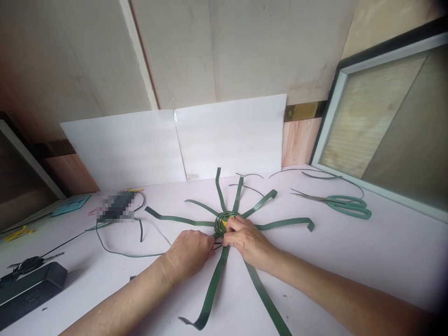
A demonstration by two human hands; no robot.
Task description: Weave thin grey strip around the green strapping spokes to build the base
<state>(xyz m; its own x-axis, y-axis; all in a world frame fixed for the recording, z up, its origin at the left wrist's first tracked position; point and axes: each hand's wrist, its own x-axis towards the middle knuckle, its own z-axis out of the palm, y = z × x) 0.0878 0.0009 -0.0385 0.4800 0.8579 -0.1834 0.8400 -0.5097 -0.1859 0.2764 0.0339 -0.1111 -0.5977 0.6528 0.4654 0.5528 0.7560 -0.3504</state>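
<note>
A star of dark green flat strips (pixel 280 224) lies on the white table, its spokes meeting in a small woven hub (pixel 221 222) wound with thin green cord. My right hand (pixel 247 240) pinches at the hub's near right side, fingers closed around a small yellow piece. My left hand (pixel 191 254) is closed just left of the hub's near edge, fingertips pressed together on a thin strand that I cannot make out clearly. Two long strips (pixel 210 294) run toward me under my hands.
Green-handled scissors (pixel 345 205) lie to the right. A thin green cord (pixel 119 252) loops at the left, near a blurred dark object (pixel 115 206). A black box (pixel 30 287) sits at the near left edge. White sheets (pixel 182 140) lean on the wall behind.
</note>
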